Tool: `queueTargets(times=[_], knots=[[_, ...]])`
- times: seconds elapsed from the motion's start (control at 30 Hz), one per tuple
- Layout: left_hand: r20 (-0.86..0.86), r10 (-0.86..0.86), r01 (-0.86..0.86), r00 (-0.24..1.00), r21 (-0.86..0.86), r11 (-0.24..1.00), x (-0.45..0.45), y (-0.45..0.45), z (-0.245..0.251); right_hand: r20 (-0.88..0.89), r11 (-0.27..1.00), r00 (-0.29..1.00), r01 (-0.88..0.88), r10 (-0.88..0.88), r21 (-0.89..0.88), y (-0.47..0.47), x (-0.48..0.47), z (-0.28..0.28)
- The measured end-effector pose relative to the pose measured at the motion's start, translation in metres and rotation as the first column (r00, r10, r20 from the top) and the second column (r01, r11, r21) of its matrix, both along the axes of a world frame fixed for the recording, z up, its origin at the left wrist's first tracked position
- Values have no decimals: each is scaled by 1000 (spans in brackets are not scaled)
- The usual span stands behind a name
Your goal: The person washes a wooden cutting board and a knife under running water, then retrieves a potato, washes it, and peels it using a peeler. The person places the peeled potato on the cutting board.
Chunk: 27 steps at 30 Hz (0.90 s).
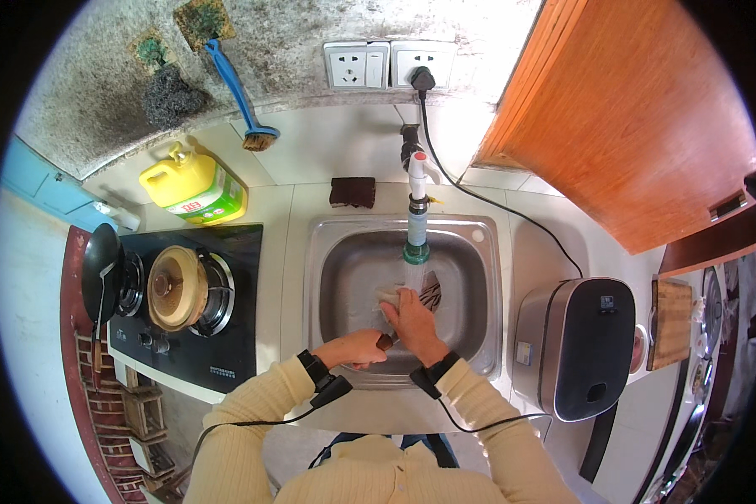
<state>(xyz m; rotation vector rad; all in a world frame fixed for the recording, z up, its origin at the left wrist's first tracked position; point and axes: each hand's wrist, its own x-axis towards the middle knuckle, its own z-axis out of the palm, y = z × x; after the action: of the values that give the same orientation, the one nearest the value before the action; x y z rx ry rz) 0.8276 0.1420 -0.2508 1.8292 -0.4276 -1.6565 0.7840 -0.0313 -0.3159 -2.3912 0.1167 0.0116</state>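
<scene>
My left hand [359, 348] grips the brown handle [385, 342] of a slotted turner over the stainless steel sink [327, 271]. The dark slotted head [431, 293] shows beyond my right hand [412, 321], under the running water. Between them, the middle of the tool is mostly covered by my right hand, which is closed around a pale cloth or pad [387, 297] pressed to it. Water sprays straight down from the green nozzle [416, 253] of the faucet [419, 183] onto that hand and the turner.
Left of the sink, a gas hob [246, 283] carries a clay pot with lid [176, 288] and a black wok [103, 271]. A yellow detergent jug [192, 186] and dark sponge [353, 192] stand behind. At right are a rice cooker [592, 353], its cord [516, 211] and an orange-brown door [642, 120].
</scene>
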Motion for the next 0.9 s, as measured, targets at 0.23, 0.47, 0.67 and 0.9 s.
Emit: queueTargets(times=[0.23, 0.47, 0.67, 0.9], knots=[[111, 0, 4, 994, -36, 999, -11, 37, 19, -26, 963, 968, 243, -248, -117, -79, 18, -70], [307, 196, -141, 931, -193, 971, -15, 69, 21, -437, 706, 808, 571, -395, 419, -109, -2, -57], [-573, 548, -741, 609, -166, 650, -11, 63, 4, -308, 512, 885, 456, -349, 728, -76, -19, -14], [-753, 588, -820, 296, 115, 560, -29, 47, -4, 325, 971, 937, 53, -129, 231, 10, -7, 12]])
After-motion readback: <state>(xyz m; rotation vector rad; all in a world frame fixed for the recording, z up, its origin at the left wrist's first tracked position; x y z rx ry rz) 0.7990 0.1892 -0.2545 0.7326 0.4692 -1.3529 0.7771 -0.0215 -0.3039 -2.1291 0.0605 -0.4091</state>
